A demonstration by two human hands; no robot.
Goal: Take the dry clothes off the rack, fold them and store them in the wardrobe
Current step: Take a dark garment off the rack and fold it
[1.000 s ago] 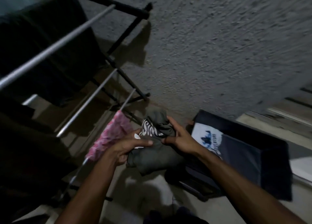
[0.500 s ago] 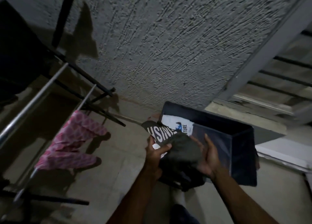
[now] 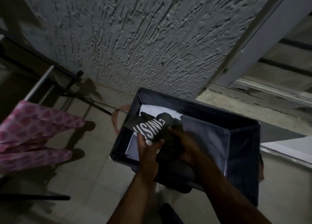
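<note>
Left hand [image 3: 146, 145] and right hand [image 3: 183, 143], fingers curled, gripped folded dark garment [image 3: 152, 131] over dark fabric bin [image 3: 243, 149]. White garment [image 3: 152, 109] inside bin. Pink cloth [image 3: 33, 132] on rack [image 3: 40, 83] at 9 o'clock.

Both hands, left hand [image 3: 146, 145] and right hand [image 3: 184, 143], grip a folded dark garment [image 3: 152, 129] over the dark basket [image 3: 243, 158]; pink cloth [image 3: 33, 132] hangs on the rack [image 3: 40, 82] at left.
</note>
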